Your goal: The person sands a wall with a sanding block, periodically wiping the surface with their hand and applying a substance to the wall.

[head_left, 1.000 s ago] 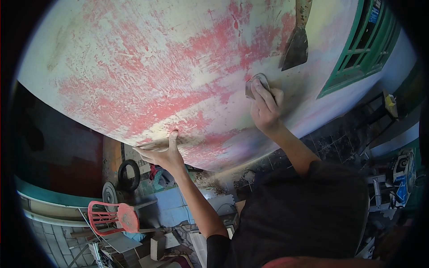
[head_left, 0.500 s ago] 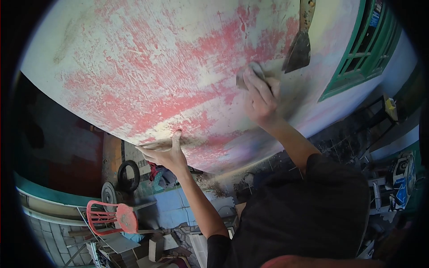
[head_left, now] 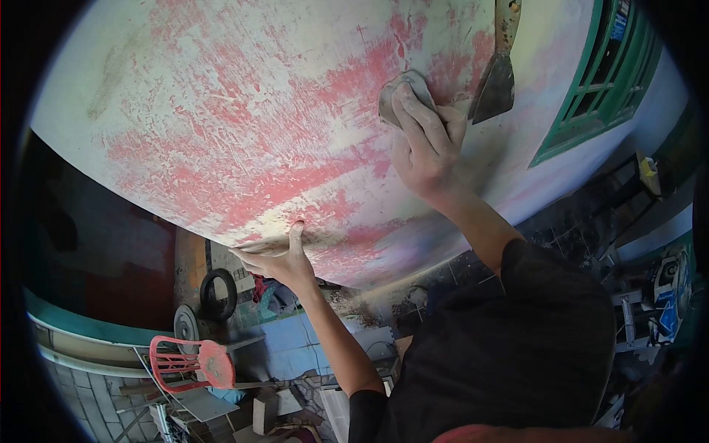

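Observation:
My right hand (head_left: pixel 430 144) presses a grey, dusty sanding pad (head_left: pixel 406 92) flat against a wall (head_left: pixel 244 133) with patchy red and whitish paint. Its fingers are bent over the pad. Lower down, my left hand (head_left: pixel 284 262) rests at the wall's lower left edge. Thumb and fingers are spread apart there, the thumb on the painted face and the fingers along the edge, with nothing held. Just right of the pad, a scraper (head_left: pixel 495 88) with a dark blade and worn handle hangs blade down before the wall.
A green barred window (head_left: pixel 602 88) is on the right. Below left are a red plastic chair (head_left: pixel 210 363), a tyre (head_left: pixel 218 294) and a round disc (head_left: pixel 186 325). Building scraps clutter the floor, and a blue-and-white package (head_left: pixel 668 303) stands at right.
My right hand and the sanding pad have moved slightly up along the wall and are less blurred. My left hand stays at the edge, its thumb still raised.

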`<state>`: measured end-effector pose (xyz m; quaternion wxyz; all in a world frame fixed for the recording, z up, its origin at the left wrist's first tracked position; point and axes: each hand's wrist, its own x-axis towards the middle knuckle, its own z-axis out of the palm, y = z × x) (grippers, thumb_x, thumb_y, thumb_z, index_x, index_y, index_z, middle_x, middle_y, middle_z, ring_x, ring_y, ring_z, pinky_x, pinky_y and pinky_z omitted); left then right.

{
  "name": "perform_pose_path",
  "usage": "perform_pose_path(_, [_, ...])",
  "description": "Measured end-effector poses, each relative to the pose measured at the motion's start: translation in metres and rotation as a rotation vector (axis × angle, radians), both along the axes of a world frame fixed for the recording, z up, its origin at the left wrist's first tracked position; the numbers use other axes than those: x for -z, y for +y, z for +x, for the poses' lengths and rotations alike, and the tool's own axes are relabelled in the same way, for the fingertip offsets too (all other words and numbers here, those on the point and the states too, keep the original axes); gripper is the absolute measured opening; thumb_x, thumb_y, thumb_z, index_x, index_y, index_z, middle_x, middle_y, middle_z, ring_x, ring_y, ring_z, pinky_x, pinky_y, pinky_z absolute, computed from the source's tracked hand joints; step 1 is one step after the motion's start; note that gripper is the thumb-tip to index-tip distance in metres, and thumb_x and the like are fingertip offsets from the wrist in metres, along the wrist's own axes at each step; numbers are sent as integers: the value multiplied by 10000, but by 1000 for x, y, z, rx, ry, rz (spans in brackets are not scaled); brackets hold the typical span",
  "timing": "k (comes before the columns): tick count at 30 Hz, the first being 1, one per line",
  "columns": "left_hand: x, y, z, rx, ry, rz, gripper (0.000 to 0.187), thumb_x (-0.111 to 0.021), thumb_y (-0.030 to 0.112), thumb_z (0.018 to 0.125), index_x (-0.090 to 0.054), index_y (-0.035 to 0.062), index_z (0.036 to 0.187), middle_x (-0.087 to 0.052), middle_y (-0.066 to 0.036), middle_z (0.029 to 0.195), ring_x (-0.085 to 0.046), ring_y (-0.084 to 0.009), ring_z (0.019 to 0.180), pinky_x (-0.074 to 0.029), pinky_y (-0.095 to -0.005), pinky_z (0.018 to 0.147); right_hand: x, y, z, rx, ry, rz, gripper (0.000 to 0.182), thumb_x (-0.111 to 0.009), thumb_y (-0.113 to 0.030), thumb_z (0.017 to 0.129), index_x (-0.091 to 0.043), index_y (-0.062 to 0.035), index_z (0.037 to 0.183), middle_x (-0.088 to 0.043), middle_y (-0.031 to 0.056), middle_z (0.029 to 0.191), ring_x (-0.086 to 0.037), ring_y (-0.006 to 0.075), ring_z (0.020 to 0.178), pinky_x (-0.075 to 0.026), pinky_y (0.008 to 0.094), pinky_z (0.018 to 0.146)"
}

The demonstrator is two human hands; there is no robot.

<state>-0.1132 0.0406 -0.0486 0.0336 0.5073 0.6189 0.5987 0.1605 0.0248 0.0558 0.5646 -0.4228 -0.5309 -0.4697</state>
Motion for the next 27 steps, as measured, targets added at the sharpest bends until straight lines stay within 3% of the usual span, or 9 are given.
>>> perform_pose_path(3, [3, 2, -3, 13, 15, 33, 1428, -994, 476, 667, -88, -15, 1654, -257, -317, 1561, -288, -452, 1459, -322, -572, 1208, 72, -3, 0, -96, -45, -71, 327, -714, 31, 793, -776, 54, 1113, -738, 83, 1254, -573, 226, 896, -449, 345, 802])
perform_pose_path(6, [-4, -1, 2, 22, -39, 21, 1432, -998, 474, 662, -89, -8, 1657, -252, -320, 1565, -292, -450, 1453, -333, -575, 1198, 92, -15, 4, -62, -121, -135, 336, -701, 21, 811, -763, 60, 1140, -729, 89, 1272, -566, 227, 882, -446, 342, 789])
perform_pose_path(10, [4, 3, -3, -13, 39, 4, 1435, -999, 478, 659, -90, -2, 1659, -259, -320, 1559, -294, -451, 1447, -346, -575, 1185, 3, -1, 5, -34, -71, -19, 331, -689, 6, 829, -767, 41, 1149, -730, 66, 1284, -553, 227, 873, -449, 337, 799])
perform_pose_path(13, [3, 3, -2, 7, -20, 5, 1517, -1006, 531, 607, -60, -30, 1653, -244, -330, 1596, -256, -453, 1481, -320, -584, 1194, 15, 0, 0, -27, -21, -18, 317, -696, 0, 829, -775, 33, 1134, -735, 54, 1274, -546, 223, 880, -445, 331, 804])
perform_pose_path(15, [3, 3, -3, 18, -22, 22, 1498, -1009, 501, 620, -64, -32, 1653, -252, -322, 1591, -263, -449, 1474, -326, -578, 1192, 70, -2, -5, -69, 1, 25, 299, -713, -10, 824, -788, 19, 1111, -742, 39, 1260, -543, 220, 890, -438, 328, 808])
perform_pose_path(17, [1, 3, -1, 26, -15, 34, 1459, -996, 503, 650, -77, -19, 1656, -245, -327, 1583, -270, -454, 1464, -328, -581, 1186, 106, -22, 8, 5, -92, -174, 288, -721, -21, 818, -796, 6, 1095, -748, 24, 1244, -532, 215, 892, -430, 338, 817])
perform_pose_path(21, [5, 3, -5, 8, 45, 46, 1417, -975, 517, 687, -90, -11, 1659, -230, -332, 1581, -264, -461, 1458, -326, -591, 1177, 53, -13, 27, 71, -133, -43, 293, -714, -24, 817, -800, -7, 1097, -748, 14, 1241, -523, 215, 895, -425, 354, 820])
perform_pose_path(23, [1, 1, -1, 29, 10, 44, 1414, -974, 519, 688, -93, -14, 1658, -231, -333, 1583, -258, -460, 1462, -324, -591, 1177, 10, -16, 29, 144, -22, -75, 316, -702, 26, 827, -777, 28, 1134, -729, 79, 1280, -597, 242, 1034, -446, 363, 841])
perform_pose_path(27, [3, 0, -4, -16, 51, -4, 1409, -972, 521, 690, -101, -20, 1656, -244, -333, 1583, -242, -454, 1472, -319, -598, 1177, 79, -18, 25, 116, 34, -111, 349, -719, 22, 821, -769, 28, 1167, -728, 82, 1280, -601, 254, 1036, -444, 360, 839])
